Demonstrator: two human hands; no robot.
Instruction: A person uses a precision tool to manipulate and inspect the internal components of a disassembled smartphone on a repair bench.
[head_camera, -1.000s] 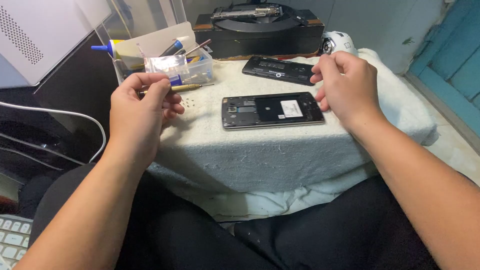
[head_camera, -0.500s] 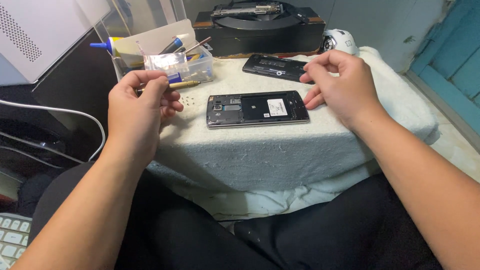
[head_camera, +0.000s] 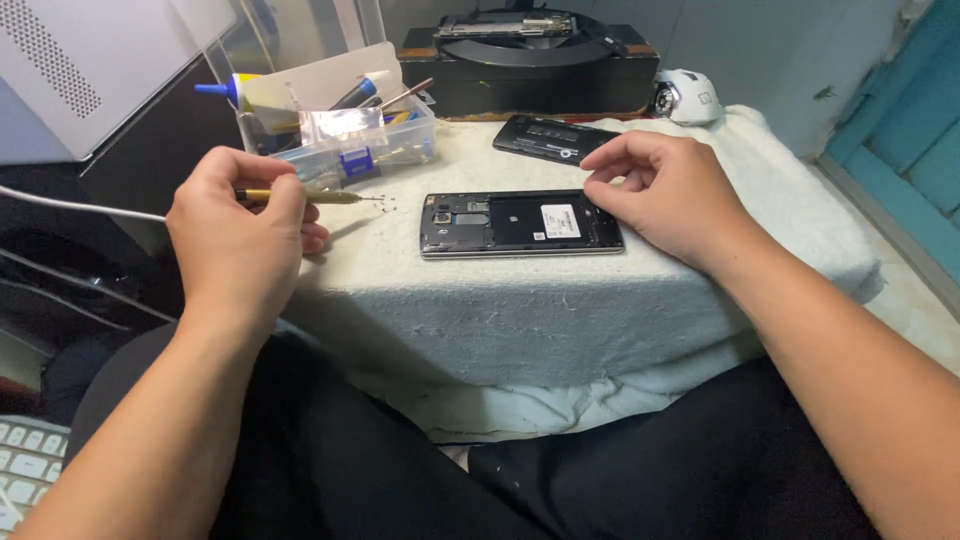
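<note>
My left hand has its fingers clenched around a slim gold screwdriver, tip pointing toward the opened phone, which lies flat, back side up, in the middle of the cloth-covered bench. A few tiny screws sit on the cloth just left of the phone, close enough to pick up. My right hand rests at the phone's right end, fingers loosely curled and grasping nothing, seemingly steadying it. A clear tool tray stands behind and left of the phone.
</note>
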